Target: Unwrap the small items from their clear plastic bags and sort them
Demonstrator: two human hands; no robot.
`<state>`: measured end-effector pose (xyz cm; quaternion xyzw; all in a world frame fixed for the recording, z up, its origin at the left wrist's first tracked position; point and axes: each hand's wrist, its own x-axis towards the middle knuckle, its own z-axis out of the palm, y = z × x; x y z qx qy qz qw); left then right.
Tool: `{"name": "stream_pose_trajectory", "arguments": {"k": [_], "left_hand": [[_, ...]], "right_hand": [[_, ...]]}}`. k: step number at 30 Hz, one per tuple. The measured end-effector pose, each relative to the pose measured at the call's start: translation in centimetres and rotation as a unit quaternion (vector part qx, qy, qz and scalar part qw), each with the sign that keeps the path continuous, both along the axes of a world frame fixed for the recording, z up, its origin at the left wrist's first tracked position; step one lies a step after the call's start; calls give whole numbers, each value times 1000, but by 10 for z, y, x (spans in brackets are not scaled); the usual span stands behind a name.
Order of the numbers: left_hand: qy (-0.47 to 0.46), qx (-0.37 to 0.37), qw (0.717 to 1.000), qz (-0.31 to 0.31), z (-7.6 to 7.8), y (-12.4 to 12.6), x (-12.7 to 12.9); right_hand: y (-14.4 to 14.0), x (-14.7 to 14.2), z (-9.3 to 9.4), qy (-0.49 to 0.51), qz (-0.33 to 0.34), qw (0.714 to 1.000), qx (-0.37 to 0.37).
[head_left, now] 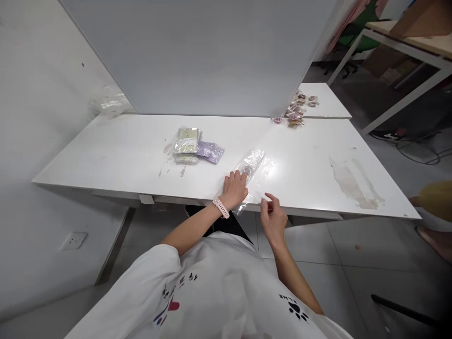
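A clear plastic bag [254,165] lies flat near the front edge of the white table [116,155]. My left hand [233,188], with a pink watch on the wrist, rests palm down on the bag's near end and pins it to the table. My right hand [272,217] hovers at the table's front edge just right of the bag's corner. Its fingers are loosely curled, and nothing shows between them.
A small stack of green and purple packets [196,146] lies left of the bag. Several small wrapped items [295,110] sit at the far right by a grey partition [212,56]. A yellow object [436,200] shows at the right edge, and another desk [416,42] stands beyond.
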<state>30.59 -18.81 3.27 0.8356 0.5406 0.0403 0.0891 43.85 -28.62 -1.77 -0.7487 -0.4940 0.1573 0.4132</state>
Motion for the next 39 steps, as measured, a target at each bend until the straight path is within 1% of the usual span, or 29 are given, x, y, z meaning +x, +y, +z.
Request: {"name": "stream_pose_trajectory", "arguments": {"k": [3, 5, 8, 10, 11, 12, 14, 16, 17, 18, 20, 21, 22, 23, 26, 28, 30, 31, 32, 34, 37, 39], "left_hand": [[26, -9, 1000, -5, 5, 10, 2], [16, -23, 1000, -7, 10, 17, -4], [-52, -61, 997, 15, 17, 28, -16], [-138, -107, 983, 50, 19, 36, -25], [-196, -139, 968, 72, 19, 39, -30], [-261, -176, 944, 97, 18, 43, -35], [-383, -253, 876, 148, 14, 47, -44], [-467, -298, 810, 195, 8, 47, -53], [-494, -304, 785, 216, 5, 46, -57], [-516, -303, 767, 232, 2, 44, -59], [-545, -298, 744, 246, -3, 41, -62], [-551, -298, 741, 244, -5, 39, -62], [-550, -296, 744, 238, -7, 38, -61], [-543, -290, 753, 233, -8, 37, -59], [-510, -264, 790, 212, -12, 36, -51], [-503, -273, 798, 190, -13, 35, -44], [-510, -302, 789, 162, -12, 35, -35], [-516, -320, 780, 150, -12, 34, -30], [-522, -339, 770, 139, -11, 34, -24], [-534, -382, 745, 118, -9, 33, -14], [-550, -436, 706, 95, -7, 33, -1], [-557, -452, 691, 89, -5, 33, 6]], "right_hand": [[4, -13, 6, 46, 43, 996, -64], [11, -17, 11, 101, 65, 989, -87], [16, -22, 18, 221, 101, 963, -118], [15, -27, 20, 276, 107, 947, -124], [14, -29, 20, 290, 107, 943, -122], [14, -31, 20, 299, 105, 941, -118], [13, -34, 19, 314, 106, 938, -100], [16, -30, 19, 318, 111, 939, -68], [19, -24, 20, 310, 109, 943, -48], [22, -16, 21, 292, 102, 950, -31], [31, 8, 24, 230, 73, 970, -10], [37, 22, 26, 190, 54, 980, -5], [42, 38, 28, 148, 37, 988, -3], [47, 54, 30, 106, 19, 994, -1], [58, 94, 31, -39, -43, 998, 8], [60, 109, 30, -159, -98, 982, 25], [59, 111, 28, -259, -131, 956, 48], [59, 109, 27, -286, -130, 948, 51], [58, 104, 25, -297, -113, 947, 41], [58, 93, 23, -277, -54, 959, -14], [64, 79, 23, -183, 25, 975, -123], [69, 72, 26, -113, 47, 979, -162]]}}
